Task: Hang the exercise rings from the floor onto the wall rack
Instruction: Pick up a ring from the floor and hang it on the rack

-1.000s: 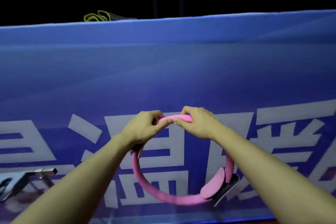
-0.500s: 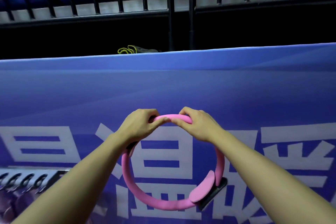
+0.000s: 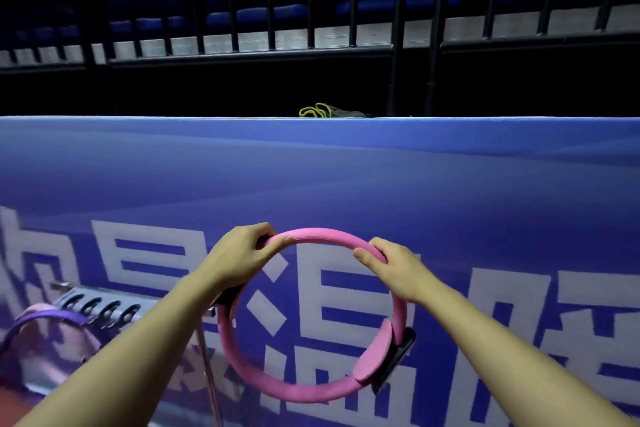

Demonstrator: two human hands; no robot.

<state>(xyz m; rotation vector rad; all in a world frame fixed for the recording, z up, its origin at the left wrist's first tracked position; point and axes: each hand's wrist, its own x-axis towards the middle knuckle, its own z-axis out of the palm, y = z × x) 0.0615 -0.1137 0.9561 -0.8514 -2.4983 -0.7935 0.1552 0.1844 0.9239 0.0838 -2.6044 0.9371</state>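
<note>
Pink exercise ring (image 3: 294,388): held upright in the air before the blue banner wall (image 3: 346,184), clear of the floor, right of the metal wall rack (image 3: 100,308). Left hand (image 3: 242,256) and right hand (image 3: 394,267) both closed around the top arc, apart. Probably light, foam-covered, springy yet shape-keeping; little slip likely. Best gripped on the bare rim, away from the side pads (image 3: 375,354). Purple ring (image 3: 45,319) already on the rack.

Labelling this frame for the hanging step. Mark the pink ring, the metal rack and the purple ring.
pink ring (image 3: 322,234), head view, top arc between the hands
metal rack (image 3: 104,308), head view, bar with the row of holes
purple ring (image 3: 52,317), head view, upper band beside the rack
</note>
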